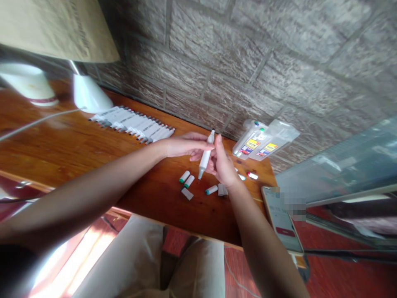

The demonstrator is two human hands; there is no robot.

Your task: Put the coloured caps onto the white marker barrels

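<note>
A white marker pen [205, 156] stands nearly upright between both hands, above a wooden desk [77, 149]. My left hand [182, 145] pinches its upper end with thumb and fingers. My right hand [223, 163] wraps round the barrel from the right side. Below the hands, several loose marker caps [187, 179] with green or white ends lie on the wood. One red-tipped cap [252, 175] lies to the right of my right hand.
A row of several white markers [133, 123] lies at the back left by a white lamp base [91, 96]. Clear plastic refill packs [263, 140] lean on the brick wall. A phone [282, 219] rests at the desk's right edge.
</note>
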